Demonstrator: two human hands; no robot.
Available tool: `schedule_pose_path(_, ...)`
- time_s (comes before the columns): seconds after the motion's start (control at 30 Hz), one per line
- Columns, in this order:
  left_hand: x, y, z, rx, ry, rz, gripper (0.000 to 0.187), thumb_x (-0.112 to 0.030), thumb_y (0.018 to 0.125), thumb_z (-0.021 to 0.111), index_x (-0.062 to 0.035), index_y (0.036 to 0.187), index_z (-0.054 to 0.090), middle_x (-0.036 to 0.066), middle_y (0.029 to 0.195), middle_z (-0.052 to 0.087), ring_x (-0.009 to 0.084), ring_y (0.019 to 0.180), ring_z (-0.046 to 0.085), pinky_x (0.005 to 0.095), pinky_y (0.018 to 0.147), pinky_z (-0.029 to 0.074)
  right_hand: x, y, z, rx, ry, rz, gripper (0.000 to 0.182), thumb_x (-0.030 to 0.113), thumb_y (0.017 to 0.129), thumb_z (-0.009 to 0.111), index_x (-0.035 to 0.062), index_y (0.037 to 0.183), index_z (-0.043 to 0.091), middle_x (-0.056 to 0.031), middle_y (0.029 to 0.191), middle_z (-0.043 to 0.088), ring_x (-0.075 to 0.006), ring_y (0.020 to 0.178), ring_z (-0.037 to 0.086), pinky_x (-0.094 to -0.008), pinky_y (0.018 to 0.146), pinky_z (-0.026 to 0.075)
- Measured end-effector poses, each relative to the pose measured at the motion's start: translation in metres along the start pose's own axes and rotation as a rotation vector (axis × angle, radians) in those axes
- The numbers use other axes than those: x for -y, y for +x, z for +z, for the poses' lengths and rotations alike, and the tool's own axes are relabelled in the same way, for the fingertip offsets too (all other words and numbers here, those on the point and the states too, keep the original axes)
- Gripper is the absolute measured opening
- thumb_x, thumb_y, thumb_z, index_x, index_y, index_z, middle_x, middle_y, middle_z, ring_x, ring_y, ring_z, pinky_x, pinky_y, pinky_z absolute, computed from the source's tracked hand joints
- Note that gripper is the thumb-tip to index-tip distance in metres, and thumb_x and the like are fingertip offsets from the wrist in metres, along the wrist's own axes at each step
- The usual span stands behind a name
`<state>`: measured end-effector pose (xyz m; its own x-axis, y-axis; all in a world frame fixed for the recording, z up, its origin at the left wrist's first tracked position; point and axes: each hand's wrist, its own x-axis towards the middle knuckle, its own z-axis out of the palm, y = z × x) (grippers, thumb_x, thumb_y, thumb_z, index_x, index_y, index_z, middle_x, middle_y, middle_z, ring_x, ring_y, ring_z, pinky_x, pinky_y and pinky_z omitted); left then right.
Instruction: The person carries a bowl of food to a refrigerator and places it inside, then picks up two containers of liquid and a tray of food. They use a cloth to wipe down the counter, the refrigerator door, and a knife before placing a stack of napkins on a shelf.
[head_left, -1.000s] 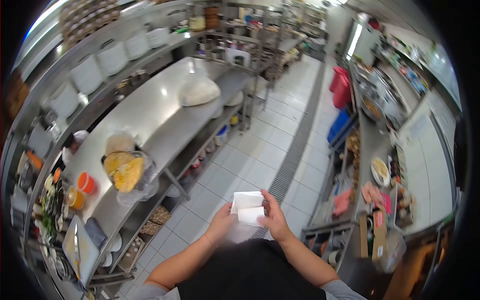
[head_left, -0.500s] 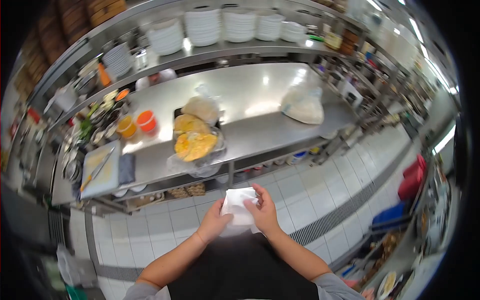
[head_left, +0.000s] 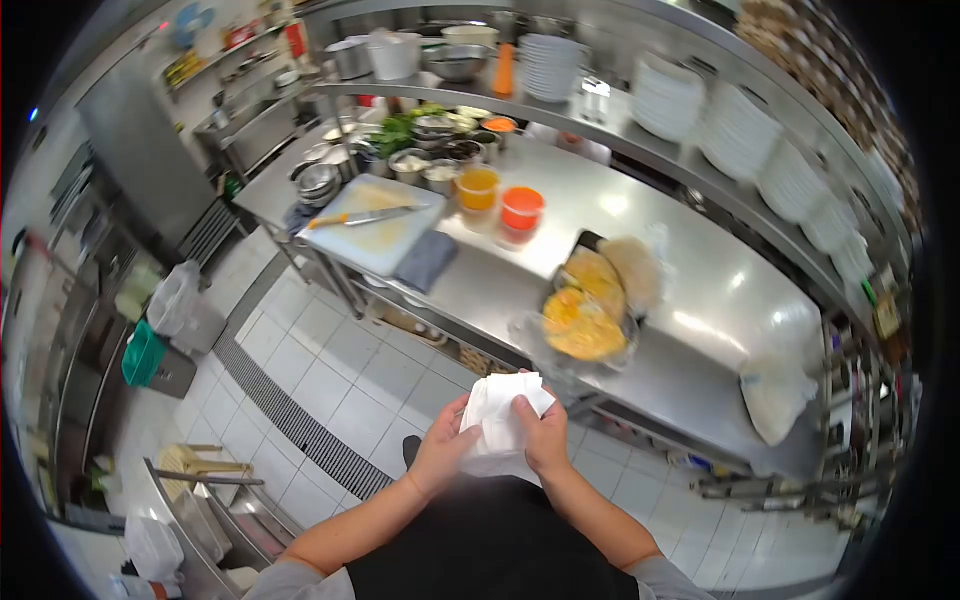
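Both my hands hold a small stack of white paper sheets (head_left: 505, 410) in front of my black apron. My left hand (head_left: 447, 440) grips the stack's left edge, the thumb lying over its front. On the right side my right hand (head_left: 541, 430) pinches it, thumb pressed on the top sheet. The sheets are slightly fanned, and most fingers are hidden behind them. Whether they are napkins or another kind of paper I cannot make out. Beyond the stack, on the steel counter (head_left: 480, 265), lie plastic bags of yellow food (head_left: 585, 325).
A cutting board (head_left: 375, 245) with a knife (head_left: 370, 215) lies at the counter's left end, beside a dark folded cloth (head_left: 427, 262). Tubs of yellow liquid (head_left: 478, 187) and orange contents (head_left: 522, 208) stand nearby. Plate stacks (head_left: 668, 97) fill the shelf. A floor drain (head_left: 300, 425) crosses the tiles.
My view has swung left, so the counter's contents appear farther right and the left side of the kitchen shows. Both hands keep hold of the paper stack, whose sheets look more fanned.
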<state>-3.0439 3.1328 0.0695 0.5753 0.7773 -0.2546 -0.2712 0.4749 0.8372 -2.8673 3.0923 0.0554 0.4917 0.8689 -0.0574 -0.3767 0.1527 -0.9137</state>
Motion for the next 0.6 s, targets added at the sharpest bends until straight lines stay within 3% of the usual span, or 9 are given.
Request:
schedule_pose_path(0.17,-0.051,0.020,-0.057,-0.082,-0.017,0.297,0.070,0.006,0.097,0.058,0.0014,0.159,0.028,0.016,0.151,0.052,0.0223,0.140,0.051,0.0376,0.119,0.039,-0.023,0.046,0.096,0.010,-0.294,-0.415,0.030,0.017,0.100,0.072,-0.0011,0.123,0.064,-0.0034,0.107,0.071,-0.0115,0.097,0.065,-0.0280,0.089,0.052)
schedule_pose_path(0.27,-0.091,0.037,-0.095,-0.047,-0.077,0.345,0.068,0.006,0.097,0.055,0.0015,0.160,0.028,0.015,0.155,0.048,0.0229,0.144,0.046,0.0380,0.122,0.035,-0.015,0.065,0.148,0.111,-0.243,-0.228,0.031,0.020,0.101,0.073,-0.0012,0.122,0.064,-0.0029,0.106,0.070,-0.0106,0.096,0.064,-0.0279,0.088,0.052)
schedule_pose_path(0.5,-0.171,0.080,-0.182,0.059,-0.304,0.251,0.062,-0.002,0.100,0.050,0.0021,0.159,0.030,0.014,0.156,0.047,0.0224,0.144,0.046,0.0364,0.121,0.035,-0.031,0.134,0.251,0.110,-0.186,-0.154,0.033,0.023,0.100,0.076,-0.0030,0.118,0.065,-0.0045,0.105,0.072,-0.0118,0.098,0.065,-0.0290,0.090,0.053)
schedule_pose_path(0.6,-0.198,0.101,-0.198,0.067,-0.294,0.291,0.066,-0.004,0.100,0.051,0.0028,0.161,0.026,0.015,0.158,0.043,0.0227,0.146,0.043,0.0373,0.123,0.033,-0.038,0.157,0.271,0.227,-0.178,-0.070,0.039,0.021,0.100,0.075,-0.0037,0.127,0.061,-0.0052,0.108,0.071,-0.0137,0.099,0.066,-0.0308,0.093,0.054)
